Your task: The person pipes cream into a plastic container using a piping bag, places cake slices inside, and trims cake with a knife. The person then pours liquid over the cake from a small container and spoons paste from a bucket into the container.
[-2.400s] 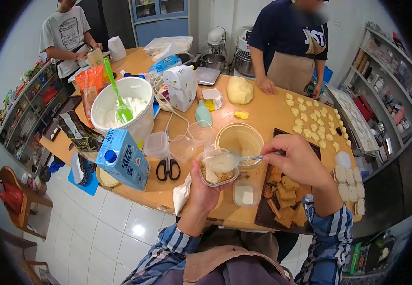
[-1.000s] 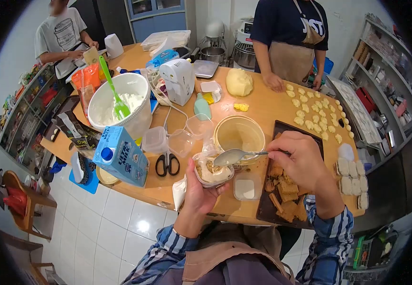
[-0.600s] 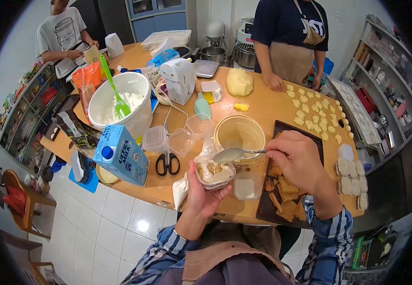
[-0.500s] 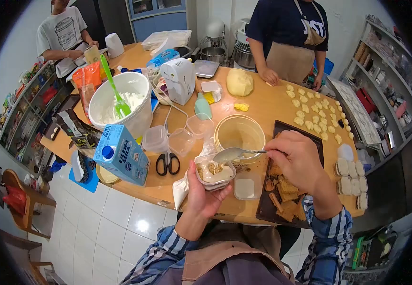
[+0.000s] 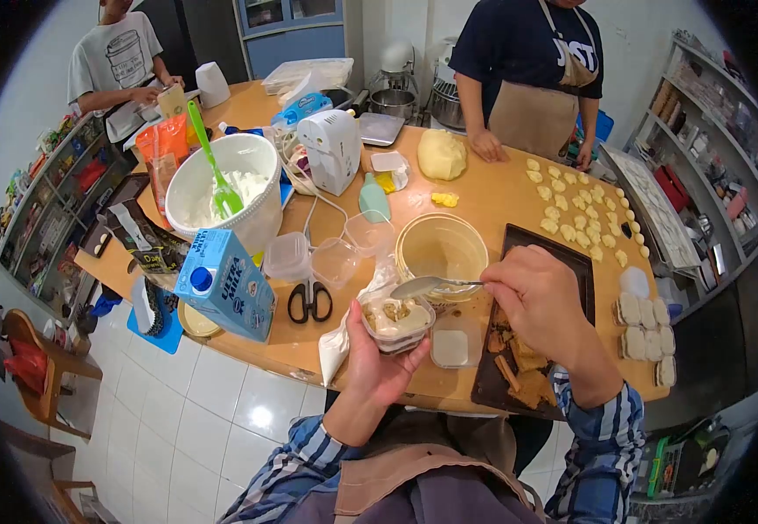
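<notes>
My left hand is wrapped round a small clear plastic tub filled with white cream and light brown crumbs. In my right hand is a metal spoon, its bowl tilted just above the tub. Behind the spoon stands a round beige container, open at the top. A piping bag of white filling lies left of the tub. To the right, a dark baking tray bears broken brown cake pieces, partly hidden by my right forearm. A square clear lid lies between tub and tray.
Black scissors, a milk carton and a white bowl of cream with a green spatula stand to the left. Filled tubs sit at the right edge. Dough pieces and a co-worker are across the table.
The spoon has shifted slightly left and down over the tub. Across the table, the co-worker's hand has moved a little left and now rests flat on the tabletop.
</notes>
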{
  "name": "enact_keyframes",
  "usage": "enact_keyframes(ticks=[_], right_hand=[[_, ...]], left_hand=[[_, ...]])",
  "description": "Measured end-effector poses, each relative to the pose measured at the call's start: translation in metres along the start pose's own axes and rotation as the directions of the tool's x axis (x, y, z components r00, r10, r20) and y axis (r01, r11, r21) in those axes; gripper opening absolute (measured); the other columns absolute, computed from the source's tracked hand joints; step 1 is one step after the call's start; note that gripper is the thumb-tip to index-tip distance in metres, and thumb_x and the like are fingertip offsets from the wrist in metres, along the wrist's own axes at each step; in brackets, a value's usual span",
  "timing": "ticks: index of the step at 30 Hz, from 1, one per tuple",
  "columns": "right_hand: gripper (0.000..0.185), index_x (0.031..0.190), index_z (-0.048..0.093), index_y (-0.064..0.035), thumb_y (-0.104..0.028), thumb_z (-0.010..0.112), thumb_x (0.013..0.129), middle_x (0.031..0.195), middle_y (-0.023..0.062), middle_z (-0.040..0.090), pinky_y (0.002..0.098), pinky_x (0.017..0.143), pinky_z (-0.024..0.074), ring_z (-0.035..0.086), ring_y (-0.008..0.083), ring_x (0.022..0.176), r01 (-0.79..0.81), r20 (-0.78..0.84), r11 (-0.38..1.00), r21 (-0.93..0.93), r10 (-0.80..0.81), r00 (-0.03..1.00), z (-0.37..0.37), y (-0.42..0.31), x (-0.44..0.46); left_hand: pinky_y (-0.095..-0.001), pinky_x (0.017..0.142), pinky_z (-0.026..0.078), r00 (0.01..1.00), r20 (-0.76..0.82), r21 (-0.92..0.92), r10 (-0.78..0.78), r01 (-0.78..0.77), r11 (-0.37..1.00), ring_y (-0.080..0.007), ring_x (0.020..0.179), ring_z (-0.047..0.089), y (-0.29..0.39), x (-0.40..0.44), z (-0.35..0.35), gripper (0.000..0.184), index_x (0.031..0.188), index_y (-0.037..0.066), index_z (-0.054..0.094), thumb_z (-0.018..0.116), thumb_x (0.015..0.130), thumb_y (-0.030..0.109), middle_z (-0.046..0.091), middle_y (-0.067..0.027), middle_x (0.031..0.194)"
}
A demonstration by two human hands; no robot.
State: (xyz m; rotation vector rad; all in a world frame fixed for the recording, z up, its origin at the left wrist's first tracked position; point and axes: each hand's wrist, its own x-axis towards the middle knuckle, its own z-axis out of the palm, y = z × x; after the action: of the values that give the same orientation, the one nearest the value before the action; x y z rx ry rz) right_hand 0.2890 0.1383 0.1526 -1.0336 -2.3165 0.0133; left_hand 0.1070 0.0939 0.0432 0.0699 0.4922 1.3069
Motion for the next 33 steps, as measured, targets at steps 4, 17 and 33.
enact_keyframes(ticks=[4,17,33], right_hand=[[0.006,0.077,0.062,-0.0066,-0.008,0.061,0.071,0.07,0.0092,0.055,0.0376,0.061,0.0445,0.055,0.028,0.07,0.012,-0.023,1.0,-0.014,-0.013,1.0,0.002,-0.001,-0.002],[0.014,0.083,0.064,0.0015,-0.009,0.06,0.075,0.069,0.0089,0.061,0.0279,0.06,0.0441,0.056,0.0147,0.062,-0.446,0.322,0.795,0.412,0.33,0.887,0.007,0.017,0.005],[0.013,0.083,0.063,0.0029,-0.009,0.06,0.079,0.067,-0.0003,0.057,0.0203,0.052,0.0382,0.048,0.0042,0.059,-0.612,0.475,0.51,0.604,0.387,0.79,0.004,0.027,0.014]], left_hand=[[-0.0331,0.069,0.054,1.0,0.016,0.007,0.004,-0.004,1.0,-0.0206,0.084,0.059,0.0,0.0,-0.001,0.064,0.114,0.013,0.049,0.03,0.082,0.066,0.058,-0.0067,0.1],[-0.0296,0.072,0.045,0.977,0.038,0.13,0.209,-0.212,0.969,-0.0166,0.091,0.055,-0.004,0.005,0.007,0.063,0.118,0.013,0.044,0.025,0.086,0.063,0.055,-0.0047,0.107],[-0.0333,0.082,0.043,0.964,0.105,0.137,0.246,-0.259,0.956,-0.0186,0.101,0.053,-0.006,0.023,-0.003,0.063,0.123,0.014,0.041,0.027,0.085,0.062,0.052,-0.0042,0.115]])
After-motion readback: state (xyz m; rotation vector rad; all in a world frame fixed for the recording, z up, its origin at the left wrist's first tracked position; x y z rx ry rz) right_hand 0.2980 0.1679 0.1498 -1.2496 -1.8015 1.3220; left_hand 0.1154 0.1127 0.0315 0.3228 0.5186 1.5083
